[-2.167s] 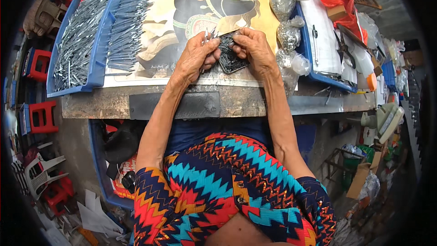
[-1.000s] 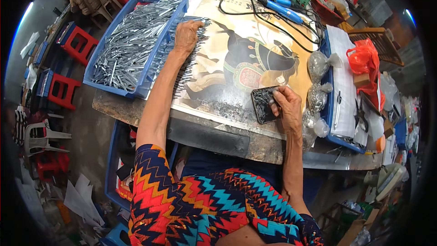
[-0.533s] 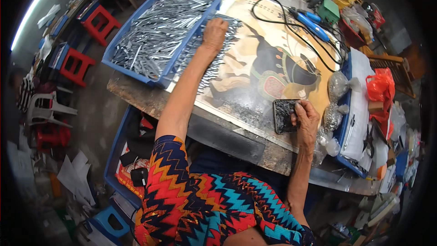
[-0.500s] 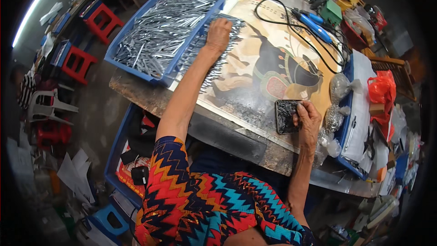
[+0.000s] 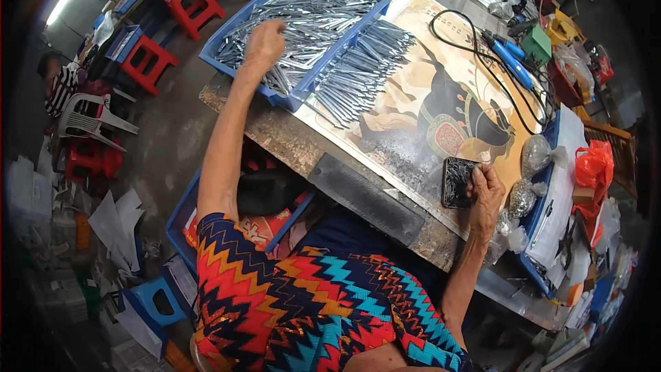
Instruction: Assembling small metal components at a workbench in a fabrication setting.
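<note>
My left hand (image 5: 264,41) reaches far left into a blue tray (image 5: 227,40) heaped with thin grey metal strips (image 5: 310,14); its fingers curl down among them, and whether they grip a strip is hidden. Beside the tray a loose pile of the same metal strips (image 5: 358,72) lies on a printed sheet (image 5: 420,107) covering the worktable. My right hand (image 5: 485,189) rests on the right side of the sheet, fingers holding the edge of a small dark square block (image 5: 458,181).
Clear bags of small metal parts (image 5: 533,158) lie by a blue tray's rim (image 5: 544,193) at right. A blue corded tool (image 5: 508,58) and its black cable (image 5: 461,34) lie at the back. Red stools (image 5: 148,62) and a white plastic chair (image 5: 86,120) stand on the floor at left.
My left hand has moved from the loose pile on the sheet leftward into the blue tray of strips. My right hand has stayed on the dark block.
</note>
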The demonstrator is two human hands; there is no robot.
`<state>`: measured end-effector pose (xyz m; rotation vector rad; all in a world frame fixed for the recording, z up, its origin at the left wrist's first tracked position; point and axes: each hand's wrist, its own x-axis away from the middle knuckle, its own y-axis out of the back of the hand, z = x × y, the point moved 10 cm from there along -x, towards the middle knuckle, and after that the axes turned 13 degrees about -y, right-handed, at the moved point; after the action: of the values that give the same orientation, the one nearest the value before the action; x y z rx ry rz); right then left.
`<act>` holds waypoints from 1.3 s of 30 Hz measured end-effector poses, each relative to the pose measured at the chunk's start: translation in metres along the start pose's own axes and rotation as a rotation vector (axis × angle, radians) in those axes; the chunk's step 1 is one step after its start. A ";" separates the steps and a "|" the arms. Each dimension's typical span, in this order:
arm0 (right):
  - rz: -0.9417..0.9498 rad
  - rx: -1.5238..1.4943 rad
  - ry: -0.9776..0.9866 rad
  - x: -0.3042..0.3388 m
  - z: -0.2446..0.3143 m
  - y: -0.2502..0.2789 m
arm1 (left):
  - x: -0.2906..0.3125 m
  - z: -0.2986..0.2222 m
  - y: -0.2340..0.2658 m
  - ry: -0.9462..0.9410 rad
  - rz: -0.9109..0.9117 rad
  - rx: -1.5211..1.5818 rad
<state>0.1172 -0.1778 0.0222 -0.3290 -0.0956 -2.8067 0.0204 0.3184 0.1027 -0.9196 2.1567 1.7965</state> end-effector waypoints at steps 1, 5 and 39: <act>0.016 0.005 0.002 0.000 0.000 -0.002 | 0.003 0.012 0.007 0.004 -0.002 -0.006; 0.019 0.017 -0.003 0.001 -0.001 -0.001 | 0.012 0.073 0.026 0.148 0.062 -0.250; 0.053 0.164 -0.029 0.004 -0.005 -0.022 | 0.009 0.102 -0.001 -0.166 0.343 -0.078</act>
<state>0.1057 -0.1582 0.0174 -0.3282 -0.3161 -2.7198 -0.0101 0.4107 0.0721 -0.4108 2.2568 2.0379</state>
